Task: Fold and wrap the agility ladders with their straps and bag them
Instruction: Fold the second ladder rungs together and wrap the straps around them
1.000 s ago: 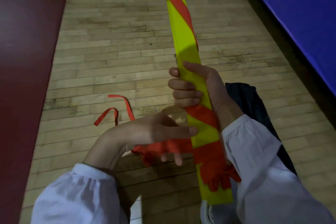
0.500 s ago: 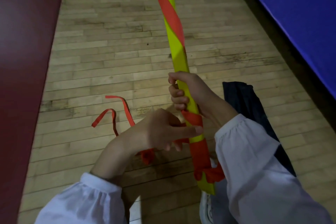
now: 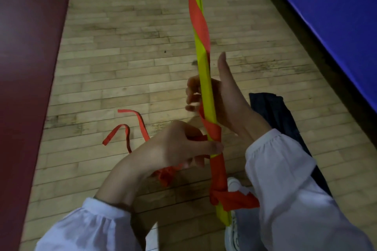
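Your right hand [image 3: 223, 98] holds the ladder bundle [image 3: 205, 71] at about its middle. Its fingers curl round the yellow rungs from behind, their tips showing on the left edge, while the thumb stands straight up just beside the bundle and takes no part in the hold. Your left hand [image 3: 177, 144] sits just below it, wrist bent and knuckles up. It pinches the orange strap [image 3: 199, 20] where a turn crosses the bundle, one fingertip pressed against the yellow edge. A bunched length of strap hangs under that palm, and its loose end lies curled on the wooden floor [image 3: 114, 63] to the left. The bundle is off the floor and runs away from you, its far end past the top of the view. Spiral turns of strap show above your right hand, with a knot of strap near the lower end. The dark bag [image 3: 275, 112] lies on the floor to the right, behind your right wrist, near the blue mat [image 3: 330, 10].

A second ago the bundle showed its broad flat face; now you see it edge-on. Your right thumb, which lay across the rungs, has lifted clear, and your left hand has closed in from the side until it touches the bundle
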